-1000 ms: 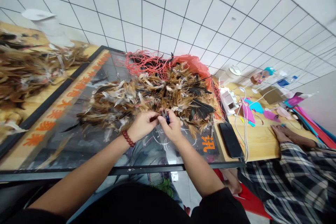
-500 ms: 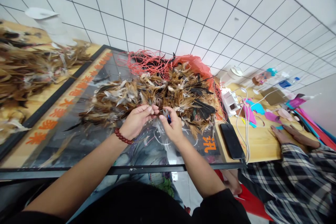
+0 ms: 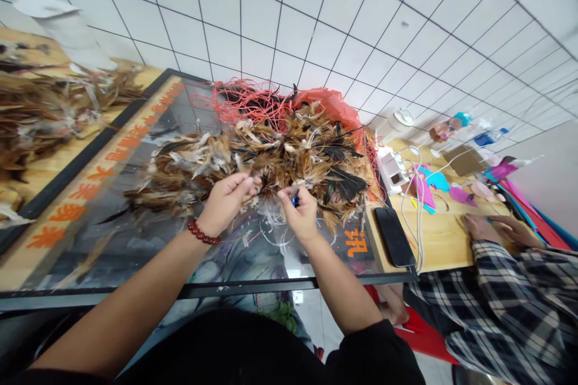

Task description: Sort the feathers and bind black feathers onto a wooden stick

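Under both forearms lies a smooth, glossy tabletop [image 3: 135,246] with a dark frame. Just beyond the fingertips spreads a shaggy heap of feathers [image 3: 271,153], brown, black and whitish; wiry red strands [image 3: 253,105] tangle behind it. The left hand [image 3: 226,198] brings thumb and fingertips together, on what I cannot tell. Beside it, the right hand [image 3: 300,215], fingers curled, pinches a small shiny blue object [image 3: 295,200].

The feathers [image 3: 311,150] are brown, black and white. At eleven o'clock, the strings [image 3: 253,107] are pinkish red. At four o'clock, one sleeve [image 3: 494,267] is checked.
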The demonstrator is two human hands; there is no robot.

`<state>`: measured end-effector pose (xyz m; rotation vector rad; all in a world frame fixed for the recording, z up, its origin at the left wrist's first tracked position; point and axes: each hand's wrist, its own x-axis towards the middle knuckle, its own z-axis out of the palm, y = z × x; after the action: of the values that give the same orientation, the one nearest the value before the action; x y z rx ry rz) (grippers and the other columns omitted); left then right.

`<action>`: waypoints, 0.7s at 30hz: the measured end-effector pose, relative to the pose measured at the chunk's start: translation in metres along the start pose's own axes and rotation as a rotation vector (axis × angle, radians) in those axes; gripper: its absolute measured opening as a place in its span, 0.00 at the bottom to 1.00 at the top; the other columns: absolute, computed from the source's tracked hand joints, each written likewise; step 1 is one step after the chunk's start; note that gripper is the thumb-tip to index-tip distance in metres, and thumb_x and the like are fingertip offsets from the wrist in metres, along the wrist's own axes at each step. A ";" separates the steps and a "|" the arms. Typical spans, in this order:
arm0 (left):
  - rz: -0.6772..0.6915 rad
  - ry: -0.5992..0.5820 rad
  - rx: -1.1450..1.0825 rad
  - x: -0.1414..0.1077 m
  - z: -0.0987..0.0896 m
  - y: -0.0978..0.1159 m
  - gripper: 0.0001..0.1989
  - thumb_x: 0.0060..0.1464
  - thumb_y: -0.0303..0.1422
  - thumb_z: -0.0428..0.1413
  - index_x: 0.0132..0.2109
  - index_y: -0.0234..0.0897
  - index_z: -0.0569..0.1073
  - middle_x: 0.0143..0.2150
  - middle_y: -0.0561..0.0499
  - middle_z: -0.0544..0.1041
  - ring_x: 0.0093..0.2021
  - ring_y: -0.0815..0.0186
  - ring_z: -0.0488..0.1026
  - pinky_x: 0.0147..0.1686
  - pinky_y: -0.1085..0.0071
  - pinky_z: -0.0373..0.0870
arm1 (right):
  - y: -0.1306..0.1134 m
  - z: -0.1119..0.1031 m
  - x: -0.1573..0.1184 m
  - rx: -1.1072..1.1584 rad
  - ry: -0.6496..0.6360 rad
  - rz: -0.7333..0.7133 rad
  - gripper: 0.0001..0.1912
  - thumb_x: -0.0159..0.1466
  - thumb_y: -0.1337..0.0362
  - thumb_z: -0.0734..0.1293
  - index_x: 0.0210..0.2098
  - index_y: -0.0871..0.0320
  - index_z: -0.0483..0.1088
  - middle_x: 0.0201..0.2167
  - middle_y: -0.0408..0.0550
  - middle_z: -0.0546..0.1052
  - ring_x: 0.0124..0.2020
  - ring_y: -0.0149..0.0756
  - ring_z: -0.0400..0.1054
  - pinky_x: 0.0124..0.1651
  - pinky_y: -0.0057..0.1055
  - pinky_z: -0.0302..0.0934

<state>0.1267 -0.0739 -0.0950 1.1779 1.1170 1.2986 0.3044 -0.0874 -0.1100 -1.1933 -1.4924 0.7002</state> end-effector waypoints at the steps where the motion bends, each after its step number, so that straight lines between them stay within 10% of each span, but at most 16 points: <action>1: -0.025 0.081 -0.107 0.002 -0.002 0.000 0.14 0.49 0.43 0.62 0.31 0.35 0.76 0.26 0.51 0.72 0.29 0.68 0.68 0.33 0.71 0.66 | -0.002 -0.002 0.000 0.022 0.027 -0.001 0.15 0.61 0.52 0.67 0.28 0.58 0.69 0.21 0.39 0.70 0.23 0.27 0.60 0.31 0.26 0.58; 9: -0.052 0.400 -0.480 0.017 -0.017 0.005 0.07 0.49 0.34 0.63 0.33 0.33 0.76 0.23 0.55 0.69 0.26 0.72 0.68 0.30 0.76 0.69 | -0.043 -0.044 -0.004 0.193 0.215 0.007 0.13 0.59 0.55 0.71 0.29 0.58 0.69 0.23 0.40 0.70 0.25 0.27 0.62 0.31 0.25 0.58; 15: -0.102 0.425 -0.572 0.016 -0.016 0.011 0.04 0.52 0.30 0.60 0.33 0.33 0.75 0.23 0.55 0.70 0.26 0.72 0.70 0.31 0.74 0.70 | -0.080 -0.160 -0.066 0.078 0.378 0.033 0.12 0.54 0.61 0.74 0.24 0.56 0.68 0.20 0.39 0.66 0.23 0.28 0.61 0.30 0.27 0.59; 21: -0.119 0.374 -0.633 0.012 -0.013 0.021 0.04 0.49 0.27 0.62 0.34 0.30 0.77 0.27 0.50 0.76 0.30 0.68 0.74 0.36 0.69 0.72 | -0.106 -0.271 -0.162 -0.418 -0.273 0.565 0.09 0.52 0.58 0.74 0.22 0.55 0.75 0.20 0.46 0.73 0.24 0.38 0.69 0.27 0.29 0.65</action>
<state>0.1116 -0.0634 -0.0746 0.4063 0.9056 1.6542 0.5201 -0.3165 0.0006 -1.9448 -1.5802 0.9842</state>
